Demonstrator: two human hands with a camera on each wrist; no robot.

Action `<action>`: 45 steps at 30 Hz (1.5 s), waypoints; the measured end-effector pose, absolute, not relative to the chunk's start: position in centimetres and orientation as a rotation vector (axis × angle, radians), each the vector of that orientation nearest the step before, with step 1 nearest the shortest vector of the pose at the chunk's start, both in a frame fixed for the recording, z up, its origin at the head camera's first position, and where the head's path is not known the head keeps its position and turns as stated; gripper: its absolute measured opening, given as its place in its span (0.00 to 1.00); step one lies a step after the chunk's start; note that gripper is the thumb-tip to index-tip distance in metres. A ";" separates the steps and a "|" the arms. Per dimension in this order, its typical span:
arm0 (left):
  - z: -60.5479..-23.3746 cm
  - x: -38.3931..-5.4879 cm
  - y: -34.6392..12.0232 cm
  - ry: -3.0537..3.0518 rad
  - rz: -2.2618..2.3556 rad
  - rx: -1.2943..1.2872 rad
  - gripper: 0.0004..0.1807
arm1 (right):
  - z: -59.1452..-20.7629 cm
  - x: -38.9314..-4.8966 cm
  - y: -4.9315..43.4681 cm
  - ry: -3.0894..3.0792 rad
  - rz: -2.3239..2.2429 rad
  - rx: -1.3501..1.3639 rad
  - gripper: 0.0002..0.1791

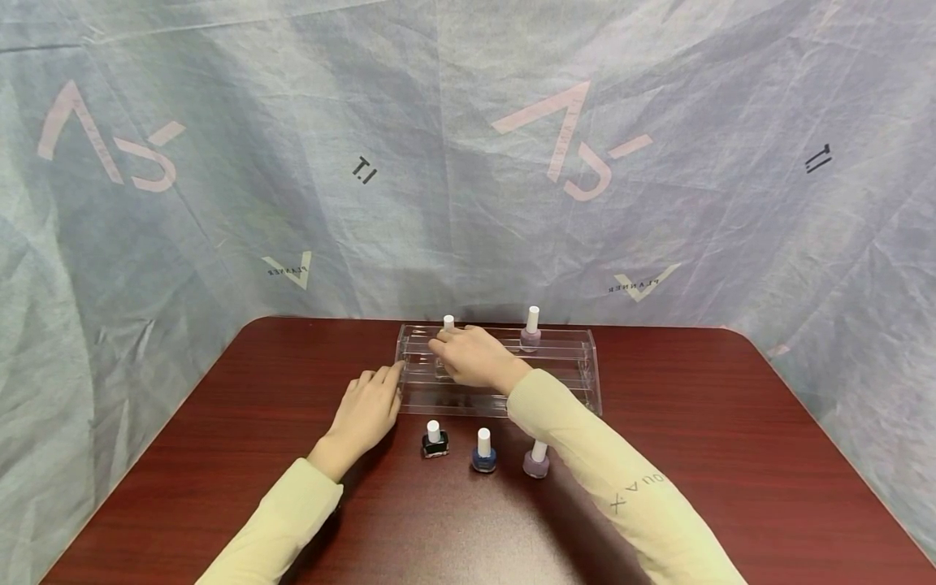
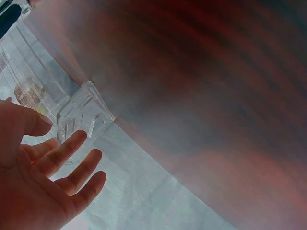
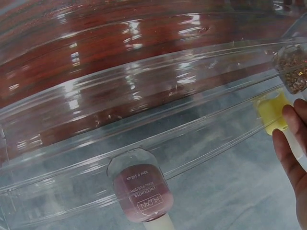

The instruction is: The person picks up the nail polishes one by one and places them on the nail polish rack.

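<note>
A clear tiered acrylic rack (image 1: pixel 483 400) stands toward the back of the table. My right hand (image 1: pixel 475 356) reaches over its left half. In the right wrist view, its thumb and a finger pinch a yellow nail polish bottle (image 3: pixel 273 112) around the neck and white cap, on an upper tier. Close beside sits a glittery brown nail polish bottle (image 3: pixel 293 69). A mauve nail polish bottle (image 3: pixel 144 191) occupies the back tier farther right. My left hand (image 1: pixel 368 409) has its fingers extended, fingertips right at the rack's left end panel (image 2: pixel 86 115).
In front of the rack, a black nail polish bottle (image 1: pixel 435 444), a blue one (image 1: pixel 483 460) and a purple one (image 1: pixel 536 464) stand on the reddish-brown table (image 1: pixel 680 455). My right forearm overlaps the purple bottle's cap. A grey printed cloth (image 1: pixel 439 162) hangs behind the table.
</note>
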State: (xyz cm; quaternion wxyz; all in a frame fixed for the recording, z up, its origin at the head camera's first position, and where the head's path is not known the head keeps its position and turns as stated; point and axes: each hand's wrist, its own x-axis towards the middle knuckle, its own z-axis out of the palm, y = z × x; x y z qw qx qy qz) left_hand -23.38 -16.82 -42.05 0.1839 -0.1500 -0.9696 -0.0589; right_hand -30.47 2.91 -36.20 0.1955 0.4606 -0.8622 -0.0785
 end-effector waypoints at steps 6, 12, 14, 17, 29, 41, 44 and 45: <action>-42.0 -23.4 -16.7 -2.744 -0.171 -0.420 0.25 | -36.2 -30.4 3.0 -2.411 -0.186 1.287 0.05; -42.0 -23.4 -16.7 -2.740 -0.167 -0.426 0.25 | -36.1 -30.3 3.0 -2.412 -0.179 1.262 0.06; -42.1 -23.4 -16.7 -2.735 -0.165 -0.428 0.25 | -36.1 -30.2 2.9 -2.436 -0.181 1.249 0.06; -42.1 -23.4 -16.7 -2.733 -0.164 -0.430 0.25 | -36.1 -30.3 2.9 -2.457 -0.198 1.230 0.06; -42.1 -23.5 -16.8 -2.706 -0.152 -0.441 0.25 | -36.0 -30.5 3.1 -2.437 -0.202 1.216 0.06; -42.0 -23.5 -16.8 -2.705 -0.159 -0.445 0.25 | -35.4 -30.2 3.7 -2.415 -0.186 1.194 0.08; -42.0 -23.5 -16.8 -2.710 -0.158 -0.438 0.25 | -35.0 -30.0 3.9 -2.416 -0.187 1.188 0.09; -42.0 -23.5 -16.8 -2.711 -0.159 -0.436 0.25 | -34.9 -30.0 4.0 -2.413 -0.186 1.186 0.10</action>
